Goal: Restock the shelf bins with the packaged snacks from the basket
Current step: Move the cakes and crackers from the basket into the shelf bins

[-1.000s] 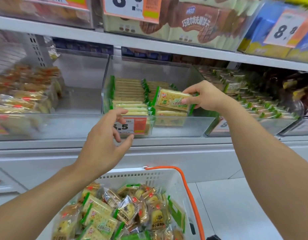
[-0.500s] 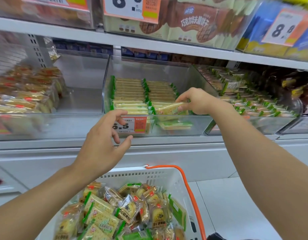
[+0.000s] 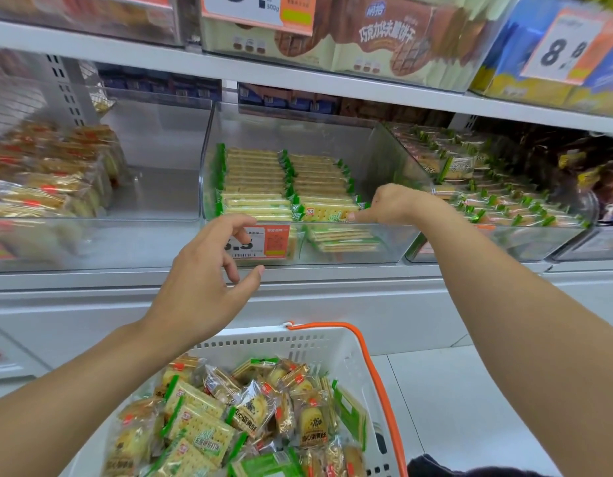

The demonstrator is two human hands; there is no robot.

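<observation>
A clear middle bin (image 3: 394, 156) on the shelf holds two rows of green-edged cracker packs. One cracker pack (image 3: 324, 212) lies on the front of the right row, and my right hand (image 3: 396, 204) reaches into the bin and pinches its right edge with curled fingers. My left hand (image 3: 208, 280) hovers open in front of the bin's orange price tag (image 3: 276, 241), holding nothing. Below, the white basket (image 3: 263, 342) with an orange handle (image 3: 375, 370) is full of mixed snack packs (image 3: 229, 425): green cracker packs and yellow pastry packs.
The left bin (image 3: 153, 187) holds gold-and-red packs at its left side. The right bin (image 3: 504, 204) is filled with green-tipped packs. The upper shelf (image 3: 298, 77) carries boxed wafers and price tags. The white shelf base and floor tiles lie behind the basket.
My right hand has lowered the cracker pack from above the bin onto the front of the right row. The left hand stayed open near the price tag.
</observation>
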